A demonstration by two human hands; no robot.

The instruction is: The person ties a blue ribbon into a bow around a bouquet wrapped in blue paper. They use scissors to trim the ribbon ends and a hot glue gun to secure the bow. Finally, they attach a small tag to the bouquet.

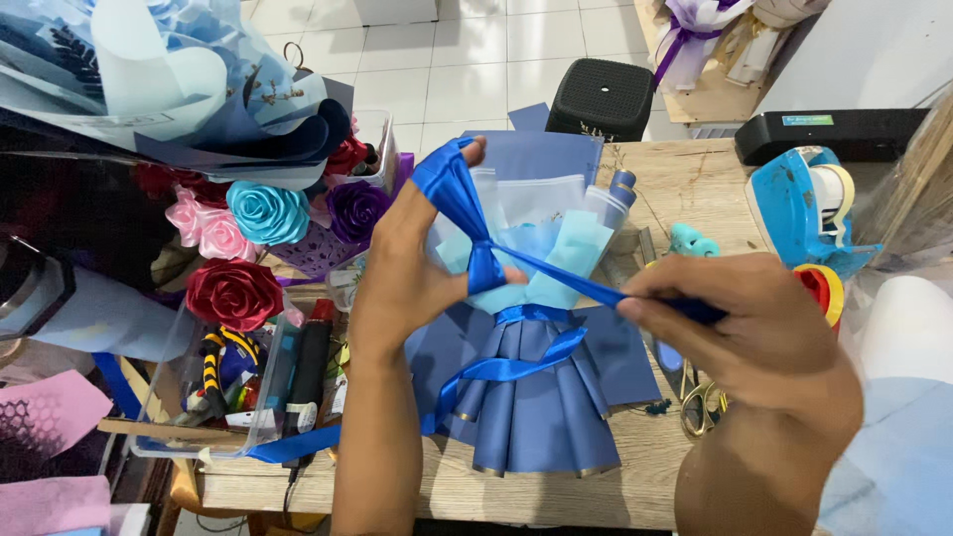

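- Blue satin ribbon is being worked into a bow over a wrapped bouquet of dark and pale blue paper, which lies on the wooden table, middle of the head view, its pleated base towards the near edge.
- Judging by the loop already standing and the tail drawn taut, the knot is at the tightening stage; the next move seems to call for a steady pull while the loop is kept from slipping.
- Left hand: fingers curled, thumb and fingertips pinching the knot, the loop rising over the forefinger.
- Right hand: closed in a pinch on the ribbon tail, pulled out to the right.
- Scissors lie under the right hand; a blue tape dispenser stands far right; fabric roses crowd the left.
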